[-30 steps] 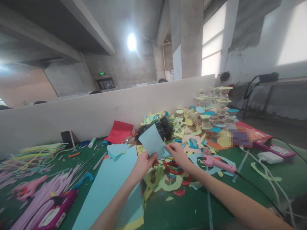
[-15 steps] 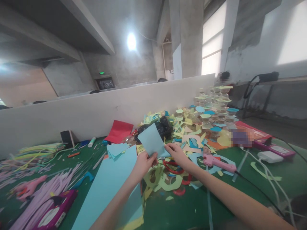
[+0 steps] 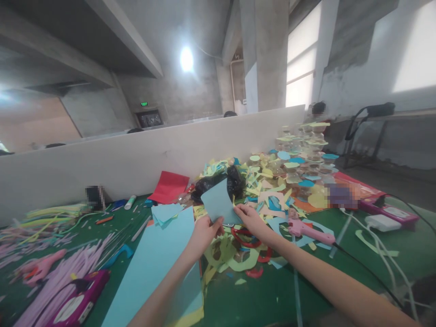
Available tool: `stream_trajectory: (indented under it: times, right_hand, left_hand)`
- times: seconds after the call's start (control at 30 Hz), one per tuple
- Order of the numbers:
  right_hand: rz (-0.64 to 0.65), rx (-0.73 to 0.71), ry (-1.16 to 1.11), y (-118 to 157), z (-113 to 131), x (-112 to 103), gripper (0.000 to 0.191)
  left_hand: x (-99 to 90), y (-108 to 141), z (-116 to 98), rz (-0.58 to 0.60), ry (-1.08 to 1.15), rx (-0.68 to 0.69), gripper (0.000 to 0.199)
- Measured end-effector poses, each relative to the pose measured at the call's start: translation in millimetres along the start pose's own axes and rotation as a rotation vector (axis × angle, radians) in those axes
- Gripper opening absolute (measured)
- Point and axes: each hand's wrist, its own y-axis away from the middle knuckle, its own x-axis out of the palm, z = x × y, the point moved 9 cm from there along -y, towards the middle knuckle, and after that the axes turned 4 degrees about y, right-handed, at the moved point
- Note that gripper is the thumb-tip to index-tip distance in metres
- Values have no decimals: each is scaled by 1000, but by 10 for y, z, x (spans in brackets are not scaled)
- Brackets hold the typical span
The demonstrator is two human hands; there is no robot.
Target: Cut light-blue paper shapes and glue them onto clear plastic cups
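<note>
a small light-blue four-sided sheet of thin paper (image 3: 218, 197) stands tilted in the air between the two hands, above a heap of offcuts. the left hand (image 3: 205, 231) pinches its lower edge, thumb in front and fingers curled behind. the right hand (image 3: 251, 220) nips its lower right edge between thumb and fingertips. just under the sheet lies a sliver of shiny metal (image 3: 229, 225), with red plastic loops (image 3: 250, 245) near the right hand; whether a finger touches either, i cannot tell.

the step in hand looks like steadying and angling the sheet. shifting it calls for a light grip, i judge, with one side pinched while the other slides, since thin paper may crease.

around it, pale yellow-green curved paper offcuts (image 3: 247, 262) lie below the hands, and a crumpled black plastic bag (image 3: 236, 181) sits behind the sheet. left of the hands, a large light-blue paper sheet (image 3: 155, 272) bears a few small light-blue paper pieces (image 3: 166, 212), with a folded red sheet (image 3: 169, 187) beyond. to the right rests a pink glue gun (image 3: 315, 234). farther out are long lilac strips (image 3: 80, 259) and tiered transparent cups with paper tops (image 3: 317, 143), all on a green tabletop (image 3: 245, 304).
</note>
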Motion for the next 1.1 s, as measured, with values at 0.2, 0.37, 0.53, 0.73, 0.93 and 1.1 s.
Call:
stream_trajectory:
  times: [0.2, 0.37, 0.53, 0.73, 0.93, 1.1]
  right_hand:
    - [-17, -3, -99, 4, -12, -15, 39]
    - [136, 128, -292, 58, -29, 145, 47]
    - [290, 98, -272, 190, 145, 303, 41]
    - [336, 46, -230, 252, 333, 333, 36]
    - [283, 90, -231, 276, 435, 221, 33]
    - [244, 154, -287, 285, 384, 219, 29]
  left_hand:
    - [-67, 0, -25, -46, 51, -10, 48]
    - [-190, 55, -116, -157, 155, 14, 51]
    - [-157, 111, -150, -179, 179, 14, 54]
    - [-71, 196, -115, -258, -3, -20, 52]
    - [8, 204, -157, -184, 28, -11, 55]
    - [-13, 198, -200, -181, -10, 25, 56]
